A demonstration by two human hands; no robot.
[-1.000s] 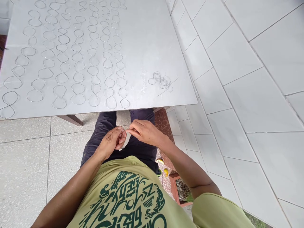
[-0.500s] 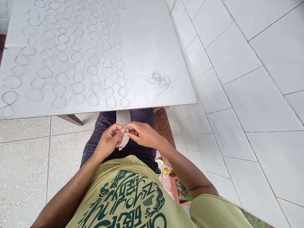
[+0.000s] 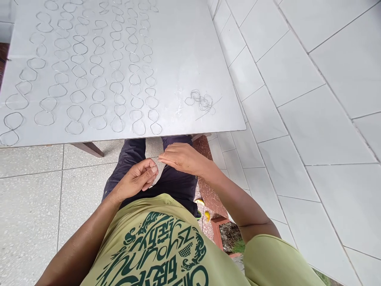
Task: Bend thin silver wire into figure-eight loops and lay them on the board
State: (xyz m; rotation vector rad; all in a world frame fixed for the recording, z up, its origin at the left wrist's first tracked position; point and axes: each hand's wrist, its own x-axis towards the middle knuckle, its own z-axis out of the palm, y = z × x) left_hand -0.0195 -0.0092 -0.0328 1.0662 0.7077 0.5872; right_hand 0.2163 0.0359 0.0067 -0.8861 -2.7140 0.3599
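Over my lap, my left hand (image 3: 141,175) pinches a thin piece of wire (image 3: 166,166) between thumb and bent fingers. My right hand (image 3: 181,157) is just to its right and slightly higher, fingers pressed together on the same wire. Only short bits of the wire show; my fingers cover the rest. On the white table (image 3: 184,51) ahead lie several rows of figure-eight wire pieces (image 3: 154,121). Apart from them, toward the right front corner, is a loose tangle of wire (image 3: 202,101).
The table's front edge runs just beyond my hands, with a wooden leg (image 3: 89,149) below it. A white tiled wall (image 3: 285,119) rises along the right. Speckled floor tiles (image 3: 32,206) lie on the left. A planter (image 3: 228,236) stands low on the right.
My right hand has moved a little up, its fingers flattening together. My left hand has dropped slightly, and the gap between the hands has shifted. The wires on the table stay put.
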